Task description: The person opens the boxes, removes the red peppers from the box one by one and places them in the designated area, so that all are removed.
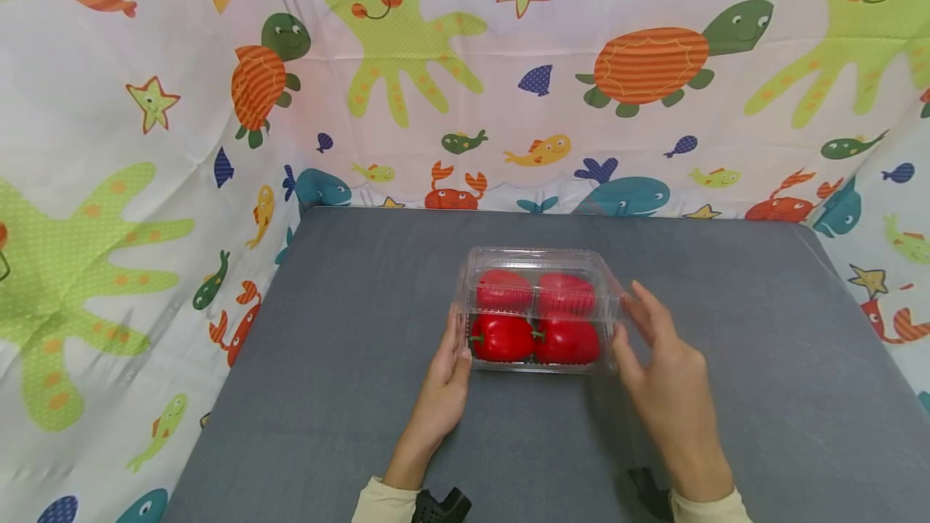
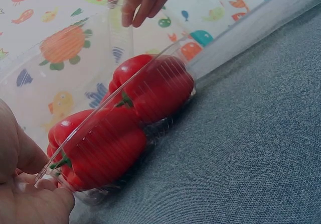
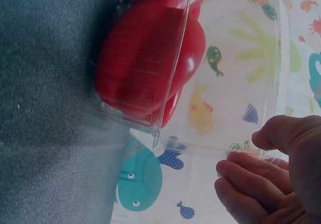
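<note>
Resting on a grey cloth (image 1: 349, 394), near its middle, a clear plastic box (image 1: 523, 369) is filled with four red peppers (image 1: 503, 339), whose glossy skins look firm and rather slippery. Most of the weight should be felt low down, though the whole is judged light. At the left, the rim is pinched between the thumb and fingers of the left hand (image 1: 439, 386); that folded edge is probably the stiffest place for steadying. At the right, the edge of the tilted lid (image 1: 534, 257) is pinched between the thumb and curled fingers of the right hand (image 1: 672, 382). Thin and springy in appearance, the lid might be creased or cracked by squeezing, so its rim is better held than its flat top. Beyond, a printed curtain (image 1: 450, 160) is hung.
</note>
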### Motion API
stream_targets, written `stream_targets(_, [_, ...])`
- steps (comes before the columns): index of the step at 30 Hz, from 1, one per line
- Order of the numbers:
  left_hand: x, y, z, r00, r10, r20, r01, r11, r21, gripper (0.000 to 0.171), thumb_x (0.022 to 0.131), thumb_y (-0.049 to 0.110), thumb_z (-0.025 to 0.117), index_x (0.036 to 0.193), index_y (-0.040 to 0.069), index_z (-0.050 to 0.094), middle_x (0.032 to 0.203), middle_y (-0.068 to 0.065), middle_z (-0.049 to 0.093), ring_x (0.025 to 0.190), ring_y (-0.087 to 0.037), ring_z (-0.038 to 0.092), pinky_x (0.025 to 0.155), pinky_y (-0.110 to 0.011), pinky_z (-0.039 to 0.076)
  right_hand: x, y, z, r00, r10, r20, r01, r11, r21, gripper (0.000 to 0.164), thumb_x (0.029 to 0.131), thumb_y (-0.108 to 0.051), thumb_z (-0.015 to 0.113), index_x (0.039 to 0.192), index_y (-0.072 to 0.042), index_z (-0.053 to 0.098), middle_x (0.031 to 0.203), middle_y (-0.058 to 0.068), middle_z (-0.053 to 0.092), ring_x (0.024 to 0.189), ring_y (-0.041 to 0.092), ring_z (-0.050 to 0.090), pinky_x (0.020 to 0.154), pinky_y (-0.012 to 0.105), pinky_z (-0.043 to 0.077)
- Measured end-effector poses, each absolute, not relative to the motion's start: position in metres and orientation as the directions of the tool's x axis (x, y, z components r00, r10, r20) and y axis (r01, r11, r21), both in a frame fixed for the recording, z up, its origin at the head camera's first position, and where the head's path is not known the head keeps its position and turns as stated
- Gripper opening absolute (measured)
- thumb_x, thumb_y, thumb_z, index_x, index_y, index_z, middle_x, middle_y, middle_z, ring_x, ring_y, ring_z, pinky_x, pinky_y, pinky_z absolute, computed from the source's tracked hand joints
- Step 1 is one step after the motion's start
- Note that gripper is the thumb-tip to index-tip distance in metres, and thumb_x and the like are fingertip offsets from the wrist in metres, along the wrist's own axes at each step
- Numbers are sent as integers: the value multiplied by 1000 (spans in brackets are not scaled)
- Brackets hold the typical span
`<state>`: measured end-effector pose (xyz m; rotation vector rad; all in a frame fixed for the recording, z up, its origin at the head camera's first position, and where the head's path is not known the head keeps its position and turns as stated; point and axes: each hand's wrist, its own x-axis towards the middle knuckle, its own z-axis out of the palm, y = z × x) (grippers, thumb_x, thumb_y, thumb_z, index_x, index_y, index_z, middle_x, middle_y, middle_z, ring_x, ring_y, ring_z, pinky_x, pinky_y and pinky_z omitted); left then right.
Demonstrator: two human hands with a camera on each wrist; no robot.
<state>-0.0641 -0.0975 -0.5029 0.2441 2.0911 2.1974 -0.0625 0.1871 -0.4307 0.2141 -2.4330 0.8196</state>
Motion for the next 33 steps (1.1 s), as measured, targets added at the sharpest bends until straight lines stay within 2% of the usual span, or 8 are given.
stream_targets(1, [-64, -97, -503, -982, 180, 50, 41, -52, 998, 73, 113, 1, 40, 171, 20, 2, 177, 4, 9, 162, -14, 10, 125, -33, 21, -63, 188, -430, -832, 27, 554, -314, 800, -512, 74, 88, -1, 82, 155, -9, 51, 135, 16, 71, 116, 35, 72, 79, 37, 56])
stream_targets(4, [-65, -97, -503, -984, 173, 42, 35, -46, 998, 72, 113, 2, 41, 171, 21, 2, 177, 5, 9, 162, -14, 10, 125, -33, 21, -65, 188, -430, -833, 30, 552, -319, 790, -524, 70, 88, 0, 83, 151, -7, 54, 136, 15, 70, 117, 33, 72, 91, 22, 51])
stream_targets(7, [-65, -97, -504, -984, 171, 42, 34, -50, 998, 72, 113, 1, 39, 171, 19, 1, 177, 4, 7, 162, -15, 9, 126, -35, 20, -67, 188, -428, -838, 34, 545, -320, 778, -540, 64, 88, 0, 83, 146, -4, 58, 137, 15, 70, 118, 34, 72, 98, 7, 40])
stream_targets(9, [-65, -97, -504, -985, 170, 38, 29, -53, 998, 72, 113, 0, 39, 171, 19, 1, 177, 5, 7, 162, -14, 9, 126, -35, 20, -69, 188, -427, -840, 35, 542, -321, 772, -548, 60, 87, 1, 84, 142, -2, 60, 136, 16, 70, 118, 35, 71, 97, 2, 33])
stream_targets(16, [-66, -98, -505, -983, 173, 64, 54, -64, 996, 72, 112, -1, 38, 171, 20, 1, 177, 5, 6, 163, -15, 8, 126, -35, 20, -73, 190, -421, -842, 26, 539, -320, 780, -537, 60, 86, 1, 85, 142, -6, 63, 136, 15, 71, 117, 36, 72, 97, 1, 32])
stream_targets(21, [-66, -98, -505, -981, 184, 67, 57, -59, 997, 72, 112, -1, 38, 171, 16, 1, 178, 2, 6, 163, -17, 9, 126, -35, 21, -75, 194, -416, -830, 21, 557, -329, 788, -520, 63, 86, -1, 86, 144, -9, 64, 134, 14, 72, 115, 36, 72, 97, 0, 32])
stream_targets(28, [-66, -97, -505, -981, 188, 57, 50, -42, 998, 71, 112, -1, 38, 171, 11, 0, 178, 0, 4, 163, -16, 8, 126, -35, 20, -79, 195, -410, -809, 7, 588, -346, 803, -485, 56, 89, -5, 83, 142, -8, 66, 132, 13, 73, 112, 33, 74, 100, 0, 31])
stream_targets(33, [-66, -97, -504, -981, 186, 62, 54, -49, 997, 71, 112, -1, 38, 171, 11, -1, 178, -1, 4, 163, -18, 8, 126, -35, 19, -84, 195, -405, -786, -17, 619, -375, 808, -454, 53, 89, -3, 83, 140, -6, 69, 128, 14, 75, 108, 34, 76, 87, -4, 35])
